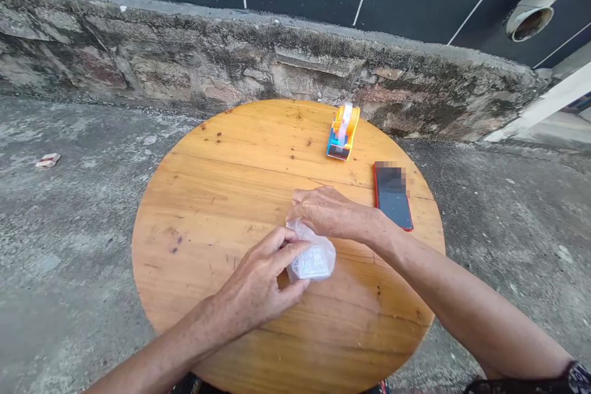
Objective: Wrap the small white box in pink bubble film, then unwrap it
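A small white box wrapped in a translucent plastic bag [318, 261] is between my hands, over the middle of the round wooden table [207, 197]. Faint print shows through the plastic on its top. My left hand [272, 268] grips the near left side of the bundle, thumb low and fingers across the top. At the far end, my right hand [323, 209] is closed on the gathered plastic, with its fingertips mostly hidden behind the hand.
A yellow and blue tape dispenser [342, 132] stands near the table's far edge. To the right lies a phone in a red case [393, 197]. Behind the table runs a low stone wall [221, 68]. A crumpled packet [48, 160] is on the concrete floor at left.
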`<state>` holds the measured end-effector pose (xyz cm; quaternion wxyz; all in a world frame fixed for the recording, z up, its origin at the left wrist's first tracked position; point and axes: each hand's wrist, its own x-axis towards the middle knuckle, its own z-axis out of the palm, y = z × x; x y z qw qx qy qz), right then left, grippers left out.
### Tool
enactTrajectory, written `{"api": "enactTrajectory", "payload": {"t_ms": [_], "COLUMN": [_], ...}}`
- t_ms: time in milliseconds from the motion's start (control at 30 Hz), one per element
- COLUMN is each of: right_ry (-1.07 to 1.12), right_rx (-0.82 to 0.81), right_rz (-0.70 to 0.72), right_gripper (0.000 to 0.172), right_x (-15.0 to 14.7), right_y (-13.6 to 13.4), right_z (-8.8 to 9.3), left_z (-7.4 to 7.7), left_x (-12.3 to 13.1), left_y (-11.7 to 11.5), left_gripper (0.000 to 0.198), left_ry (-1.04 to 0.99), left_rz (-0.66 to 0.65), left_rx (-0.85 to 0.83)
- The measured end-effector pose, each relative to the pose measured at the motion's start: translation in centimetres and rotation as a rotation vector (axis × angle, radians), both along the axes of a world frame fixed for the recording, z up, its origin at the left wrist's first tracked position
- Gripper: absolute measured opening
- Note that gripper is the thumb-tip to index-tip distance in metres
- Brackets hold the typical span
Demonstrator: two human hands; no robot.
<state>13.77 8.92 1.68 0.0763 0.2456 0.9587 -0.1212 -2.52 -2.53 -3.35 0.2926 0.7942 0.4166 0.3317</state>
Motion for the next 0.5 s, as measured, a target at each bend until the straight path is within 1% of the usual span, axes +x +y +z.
{"api": "enactTrajectory", "payload": {"t_ms": [133, 233, 300, 400, 500], "right_ry": [-0.003, 0.007, 0.050, 0.173, 0.198], "right_rx": [0.032, 0.003, -0.008, -0.013, -0.133], "right_rz": [0.038, 0.024, -0.033, -0.163, -0.219], "right_gripper": [0.021, 0.020, 0.021, 0.022, 0.030], "right_x": [-0.3, -0.3, 0.2, 1.7, 3.5], "right_y": [0.3, 0.1, -0.3, -1.2, -2.3], "right_z": [-0.6, -0.1, 0.7, 1.8, 2.1], "left_z": [-0.1, -0.2, -0.3, -0.4, -0.4], "left_x": [0.0, 0.0, 0.0, 0.0, 0.0], "left_y": [-0.3, -0.4, -0.4, -0.4, -0.6], "left_gripper": [0.049, 0.048, 0.049, 0.047, 0.045], "left_ry": [-0.010, -0.004, -0.003, -0.005, -0.014], "left_rz": [0.009, 0.007, 0.011, 0.026, 0.027], "left_rx": [0.012, 0.015, 0.020, 0.036, 0.046]}}
